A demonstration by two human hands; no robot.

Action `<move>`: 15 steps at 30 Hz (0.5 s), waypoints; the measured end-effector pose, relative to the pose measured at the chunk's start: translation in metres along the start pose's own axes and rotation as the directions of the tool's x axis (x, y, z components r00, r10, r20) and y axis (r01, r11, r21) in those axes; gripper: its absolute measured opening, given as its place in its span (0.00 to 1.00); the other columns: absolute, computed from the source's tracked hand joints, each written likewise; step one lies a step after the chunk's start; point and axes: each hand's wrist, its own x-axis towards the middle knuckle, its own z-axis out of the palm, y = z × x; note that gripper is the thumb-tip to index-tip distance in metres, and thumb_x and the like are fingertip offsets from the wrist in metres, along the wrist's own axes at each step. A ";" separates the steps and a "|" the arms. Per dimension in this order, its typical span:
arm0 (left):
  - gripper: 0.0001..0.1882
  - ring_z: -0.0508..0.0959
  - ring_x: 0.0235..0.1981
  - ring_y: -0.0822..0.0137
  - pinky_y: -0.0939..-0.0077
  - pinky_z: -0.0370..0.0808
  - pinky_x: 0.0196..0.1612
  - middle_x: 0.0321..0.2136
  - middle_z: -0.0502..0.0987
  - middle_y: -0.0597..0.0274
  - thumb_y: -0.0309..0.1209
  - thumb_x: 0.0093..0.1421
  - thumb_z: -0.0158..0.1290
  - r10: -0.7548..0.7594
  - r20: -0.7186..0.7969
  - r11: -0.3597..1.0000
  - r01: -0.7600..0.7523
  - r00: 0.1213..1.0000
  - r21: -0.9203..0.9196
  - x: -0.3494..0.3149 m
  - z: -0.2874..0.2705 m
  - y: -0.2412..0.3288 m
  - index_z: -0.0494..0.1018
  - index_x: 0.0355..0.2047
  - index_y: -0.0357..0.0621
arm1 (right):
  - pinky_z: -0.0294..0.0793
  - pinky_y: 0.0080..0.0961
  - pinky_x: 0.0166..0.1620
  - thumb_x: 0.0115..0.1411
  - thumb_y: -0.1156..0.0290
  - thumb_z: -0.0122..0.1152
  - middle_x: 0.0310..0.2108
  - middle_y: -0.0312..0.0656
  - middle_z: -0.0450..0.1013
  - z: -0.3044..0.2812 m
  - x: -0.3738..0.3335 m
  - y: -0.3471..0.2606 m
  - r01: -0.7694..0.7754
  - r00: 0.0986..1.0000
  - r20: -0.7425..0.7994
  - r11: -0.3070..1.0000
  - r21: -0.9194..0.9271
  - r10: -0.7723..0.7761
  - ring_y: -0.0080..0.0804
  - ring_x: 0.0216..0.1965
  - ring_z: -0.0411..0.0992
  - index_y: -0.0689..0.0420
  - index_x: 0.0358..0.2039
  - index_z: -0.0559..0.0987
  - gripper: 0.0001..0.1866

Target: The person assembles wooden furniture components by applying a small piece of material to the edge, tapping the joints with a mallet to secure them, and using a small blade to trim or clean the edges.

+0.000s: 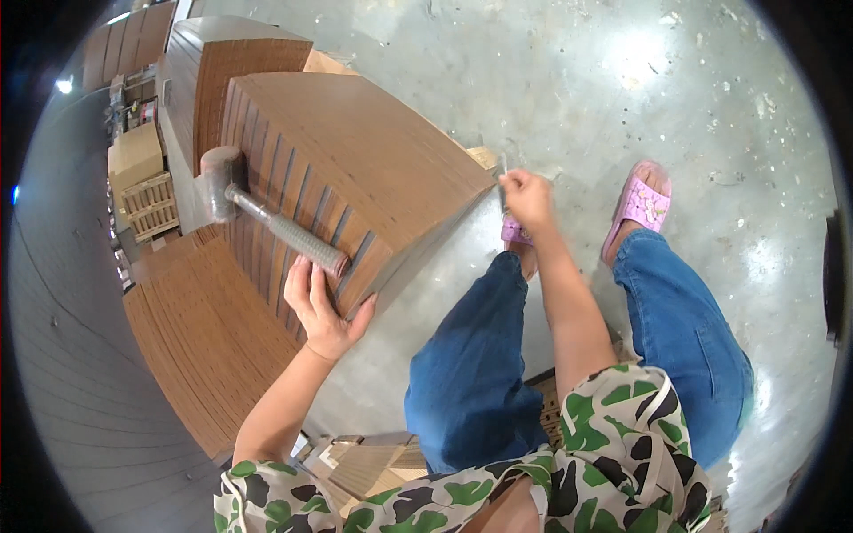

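Observation:
A mallet (pixel 291 233) with a grey cylindrical head and a ribbed grey handle lies across the striped edge side of a stack of brown panels (pixel 364 160). Close to the handle's end, my left hand (pixel 322 311) has its fingers spread, the fingertips at the stack's edge and the thumb apart. Whether those fingertips touch the handle is hard to tell. Off the stack's right corner, my right hand (pixel 530 200) is closed in a pinch. Something thin and pale shows above its fingers, too small and blurred to name.
Another brown panel stack (pixel 209 342) stands at the left, and a further one (pixel 244 89) behind. Wooden pallets (pixel 149 206) sit at far left. My feet in pink slippers (pixel 641 202) are on the grey floor (pixel 569 80). Wooden pieces (pixel 369 466) lie near my body.

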 end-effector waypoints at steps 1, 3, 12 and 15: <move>0.47 0.57 0.58 0.42 0.53 0.56 0.58 0.58 0.54 0.39 0.37 0.43 0.65 0.000 -0.019 1.000 0.000 1.000 0.016 0.002 0.000 -0.001 0.54 0.59 0.32 | 0.71 0.37 0.32 0.52 0.69 0.58 0.24 0.50 0.75 0.000 -0.012 -0.019 0.168 0.985 -0.027 0.984 -0.068 -0.170 0.47 0.25 0.73 0.60 0.25 0.78 0.08; 0.46 0.58 0.57 0.43 0.53 0.56 0.58 0.57 0.55 0.39 0.38 0.43 0.64 -0.008 -0.034 1.000 0.009 0.999 0.029 0.005 -0.004 -0.001 0.56 0.58 0.32 | 0.72 0.39 0.34 0.52 0.73 0.56 0.25 0.49 0.74 -0.004 -0.041 -0.071 0.419 0.903 -0.072 0.904 -0.082 -0.425 0.48 0.27 0.72 0.60 0.24 0.77 0.05; 0.44 0.60 0.56 0.45 0.52 0.56 0.56 0.56 0.58 0.42 0.47 0.46 0.60 -0.028 -0.072 0.992 0.037 0.997 0.124 0.004 0.003 -0.007 0.59 0.56 0.33 | 0.66 0.12 0.29 0.57 0.76 0.61 0.27 0.36 0.71 -0.038 -0.130 -0.238 0.169 0.916 0.122 0.644 0.747 -0.382 0.14 0.27 0.66 0.64 0.32 0.77 0.05; 0.44 0.60 0.56 0.44 0.51 0.57 0.55 0.56 0.58 0.41 0.46 0.45 0.62 -0.013 -0.085 0.992 0.024 0.996 0.126 0.006 0.000 -0.004 0.58 0.57 0.33 | 0.66 0.12 0.30 0.57 0.76 0.61 0.28 0.35 0.72 -0.025 -0.103 -0.198 0.201 0.932 0.065 0.659 0.725 -0.356 0.15 0.27 0.67 0.65 0.33 0.77 0.06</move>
